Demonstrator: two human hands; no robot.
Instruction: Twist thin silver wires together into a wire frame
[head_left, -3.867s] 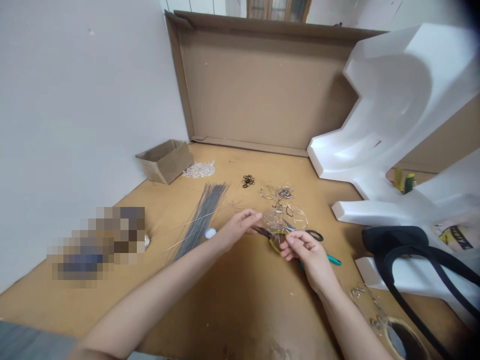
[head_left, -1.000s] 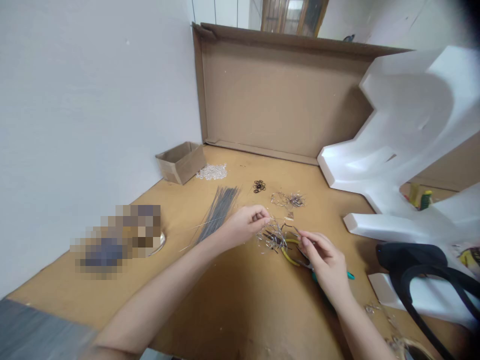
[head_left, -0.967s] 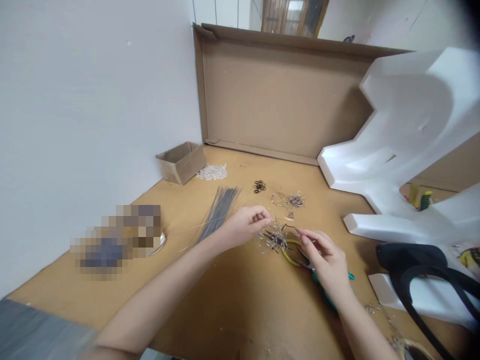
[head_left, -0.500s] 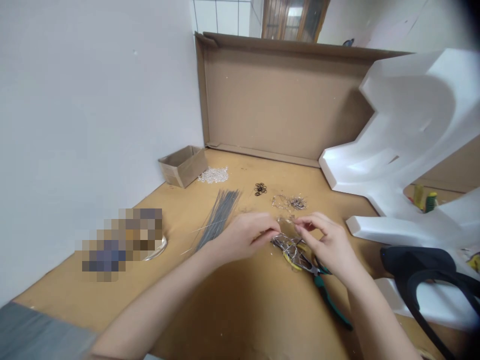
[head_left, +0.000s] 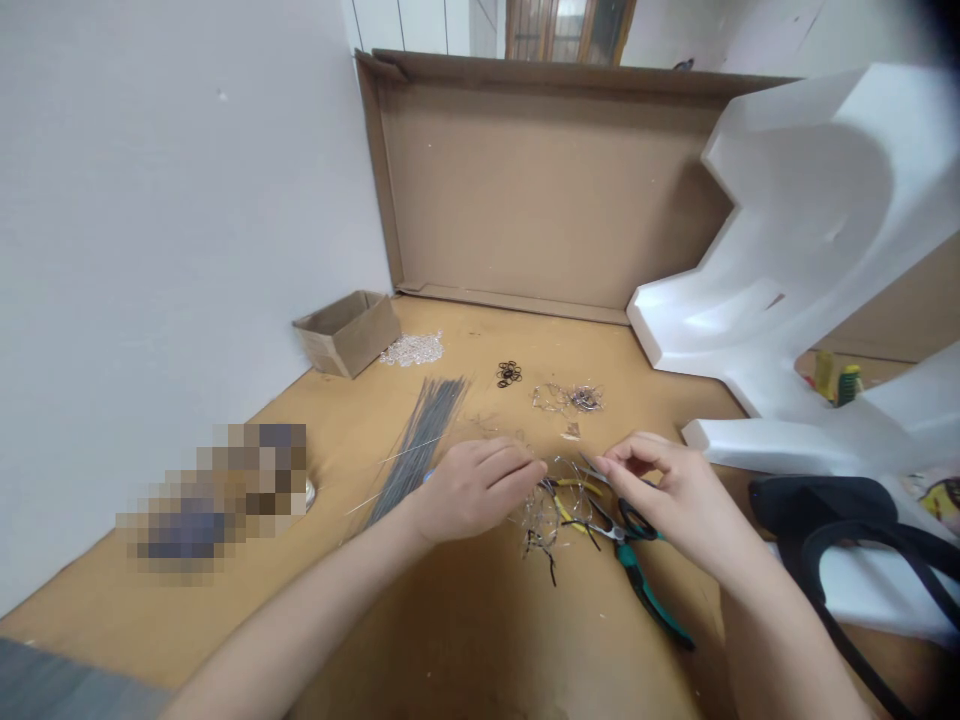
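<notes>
Near the middle of the table, my left hand (head_left: 480, 488) has its fingers closed on a tangled wire piece (head_left: 541, 520), which hangs with dark ends below the fingertips. To its right, my right hand (head_left: 660, 475) pinches something thin and pointed at the fingertips, too small to name. Under and between the hands lie yellow-handled pliers (head_left: 574, 505) and green-handled pliers (head_left: 649, 590). A bundle of grey wires (head_left: 420, 440) lies beyond my left hand. Black rings (head_left: 508, 374) and a small wire pile (head_left: 585, 398) sit farther back.
A small cardboard box (head_left: 349, 338) stands at the back left beside clear beads (head_left: 412, 348). A large cardboard tray (head_left: 525, 190) leans behind. White foam (head_left: 795, 240) rises at the right, with a black strapped object (head_left: 821, 500) nearer. A pixelated patch covers the left edge.
The view has shifted slightly. The wire tangle now hangs lower beside my left hand, uncovering more of the pliers. My hands are a little farther apart, and a thin pointed item shows at my right fingertips.
</notes>
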